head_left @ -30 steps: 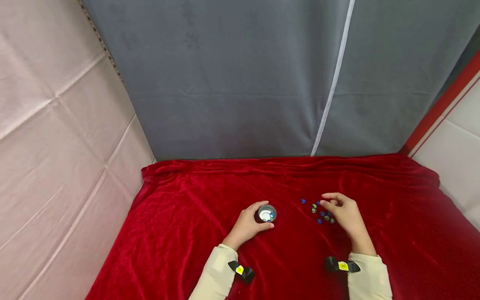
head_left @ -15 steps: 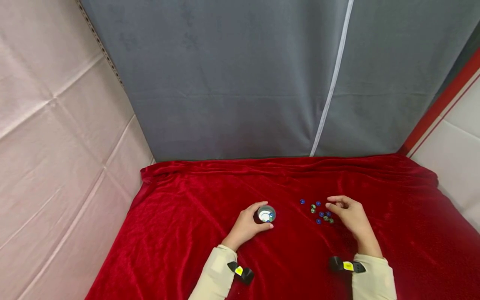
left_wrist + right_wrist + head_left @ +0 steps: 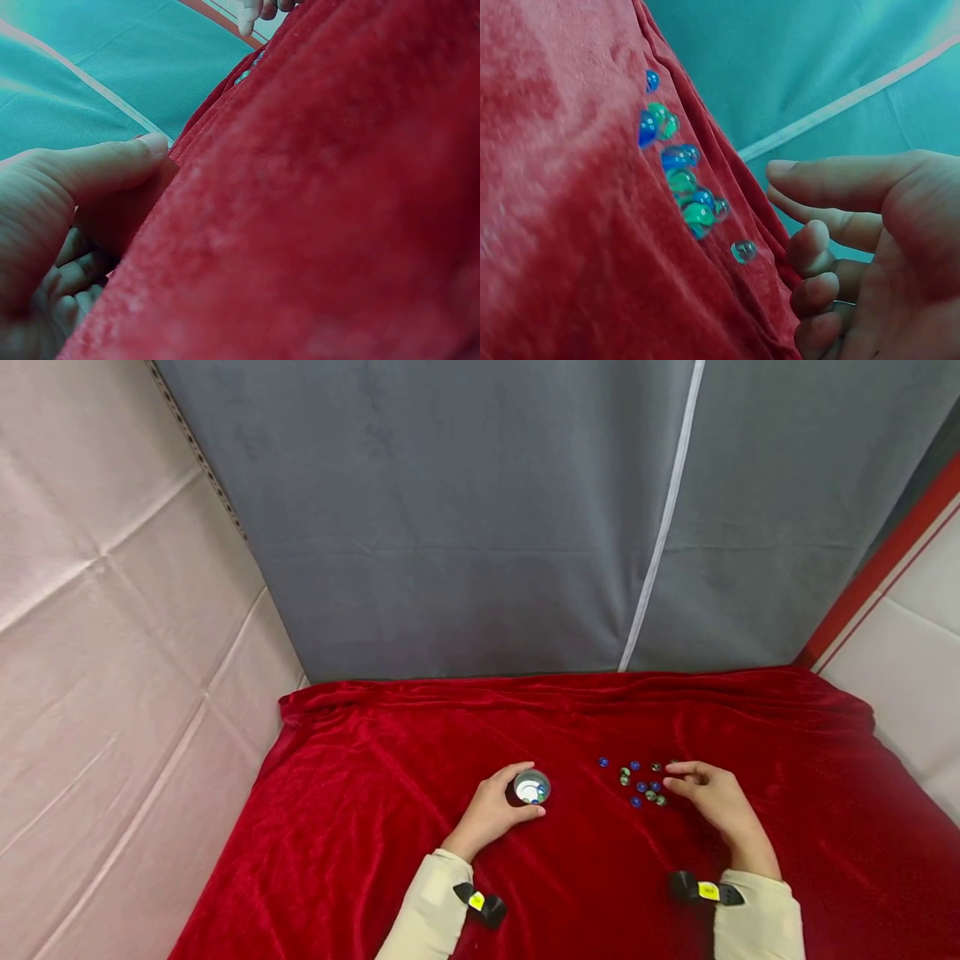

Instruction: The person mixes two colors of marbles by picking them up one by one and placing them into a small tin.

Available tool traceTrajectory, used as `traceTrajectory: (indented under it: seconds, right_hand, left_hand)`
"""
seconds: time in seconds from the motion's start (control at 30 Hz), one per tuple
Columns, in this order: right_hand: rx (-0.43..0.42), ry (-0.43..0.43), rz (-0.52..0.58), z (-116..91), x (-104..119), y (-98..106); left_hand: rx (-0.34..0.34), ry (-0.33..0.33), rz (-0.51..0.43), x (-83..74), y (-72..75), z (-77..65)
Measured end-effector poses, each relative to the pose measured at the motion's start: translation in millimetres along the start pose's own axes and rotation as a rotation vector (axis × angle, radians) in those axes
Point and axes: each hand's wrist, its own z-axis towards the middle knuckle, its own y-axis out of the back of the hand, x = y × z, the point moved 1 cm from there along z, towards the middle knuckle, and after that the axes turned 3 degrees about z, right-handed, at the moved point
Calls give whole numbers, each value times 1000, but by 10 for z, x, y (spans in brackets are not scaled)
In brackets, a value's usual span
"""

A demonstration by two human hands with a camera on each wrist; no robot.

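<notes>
My left hand (image 3: 489,810) grips a small round cup (image 3: 531,775), thumb and fingers curled around its side. The cup is dark outside and bright inside, with several blue and green marbles at its bottom. In the left wrist view the thumb (image 3: 112,166) lies along the dark cup wall (image 3: 124,217). To the right, several blue and green glass marbles (image 3: 641,787) lie loose on the cloth. My right hand (image 3: 716,800) hovers at their right side, fingers loosely bent with nothing between them. A clear marble (image 3: 744,251) lies near its fingertips in the right wrist view.
Wrinkled red velvet cloth (image 3: 420,752) covers the table and bunches up along the back edge. A grey curtain (image 3: 465,527) hangs behind it. Pale padded walls (image 3: 135,710) stand at the left and right.
My right hand has drawn rightward off the marbles, uncovering more of them at the group's right side. The left hand and the cup have stayed in place.
</notes>
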Motion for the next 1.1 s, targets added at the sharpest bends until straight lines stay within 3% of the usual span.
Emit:
traceTrajectory:
  seconds: [0.47,1.1]
  right_hand:
    - [160,-53,-64,-4,-84,49]
    - [176,-28,-114,26,-98,-23]
  left_hand:
    - [4,4,-4,1,3,8]
    - [5,-4,-25,-28,28,3]
